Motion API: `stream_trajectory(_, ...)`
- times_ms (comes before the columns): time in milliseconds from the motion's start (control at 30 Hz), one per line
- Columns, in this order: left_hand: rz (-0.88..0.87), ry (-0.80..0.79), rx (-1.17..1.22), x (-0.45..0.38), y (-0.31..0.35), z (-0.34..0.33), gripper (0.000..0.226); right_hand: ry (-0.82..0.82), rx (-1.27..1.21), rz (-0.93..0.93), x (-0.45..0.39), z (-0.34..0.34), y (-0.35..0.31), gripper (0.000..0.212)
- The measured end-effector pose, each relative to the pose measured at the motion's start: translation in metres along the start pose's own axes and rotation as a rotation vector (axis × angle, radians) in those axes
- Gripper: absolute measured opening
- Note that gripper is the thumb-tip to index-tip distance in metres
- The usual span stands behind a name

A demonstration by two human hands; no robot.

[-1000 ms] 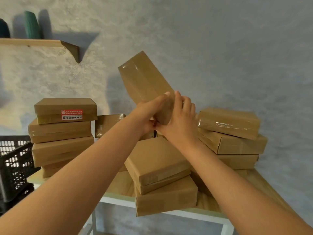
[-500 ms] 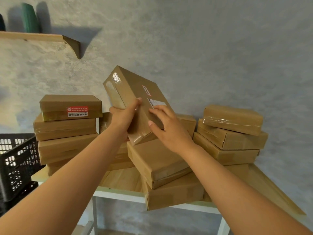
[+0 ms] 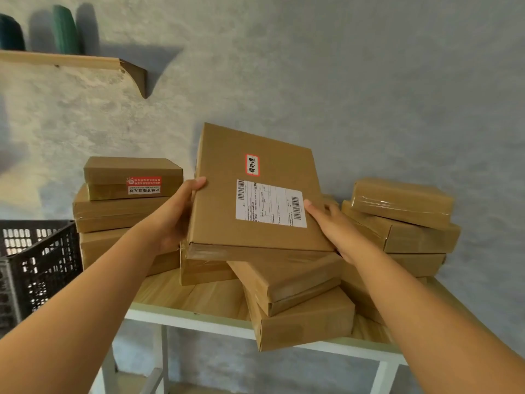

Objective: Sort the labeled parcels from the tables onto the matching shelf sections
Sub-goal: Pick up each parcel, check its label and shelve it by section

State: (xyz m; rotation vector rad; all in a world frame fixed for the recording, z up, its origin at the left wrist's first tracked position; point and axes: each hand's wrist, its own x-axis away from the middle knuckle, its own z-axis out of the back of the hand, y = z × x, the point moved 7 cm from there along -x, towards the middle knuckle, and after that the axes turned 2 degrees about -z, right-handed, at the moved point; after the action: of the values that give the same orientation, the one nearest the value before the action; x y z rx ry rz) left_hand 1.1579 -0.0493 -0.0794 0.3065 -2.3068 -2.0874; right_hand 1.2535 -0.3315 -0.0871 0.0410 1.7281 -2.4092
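I hold a flat brown parcel point(image 3: 221, 206) in the air above the table, its labelled face turned toward me. It carries a white shipping label with barcodes and a small red-bordered tag with handwritten characters. My left hand point(image 3: 173, 217) grips its left edge, thumb on top. My right hand point(image 3: 332, 226) holds its right edge, thumb on the label's corner. Below it, more brown parcels point(image 3: 301, 317) lie piled on the wooden table point(image 3: 199, 297).
A stack of parcels point(image 3: 125, 206) with a red and white sticker stands at the left, another stack point(image 3: 403, 223) at the right. A black plastic crate point(image 3: 34, 263) sits left of the table. A wooden wall shelf point(image 3: 74, 61) with green objects hangs above.
The parcel has turned from standing on edge to lying flat with its labelled face toward me. Both hands have shifted from its lower end to its left and right edges.
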Motion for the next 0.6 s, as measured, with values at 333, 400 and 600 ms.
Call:
stream_trajectory(333, 0.019, 0.034, 0.018, -0.012, 0.004, -0.003, 0.047, -0.07, -0.342, -0.122, -0.011, -0.004, 0.008, 0.086)
stream_trajectory(400, 0.029, 0.157, -0.017, -0.019, 0.001, 0.003, 0.05, 0.023, -0.385, -0.069, -0.011, -0.002, 0.0, 0.075)
stream_trajectory(600, 0.184, 0.096, 0.235, -0.028, -0.038, -0.041, 0.094, 0.096, -0.651, -0.135, -0.004, -0.033, 0.004, 0.067)
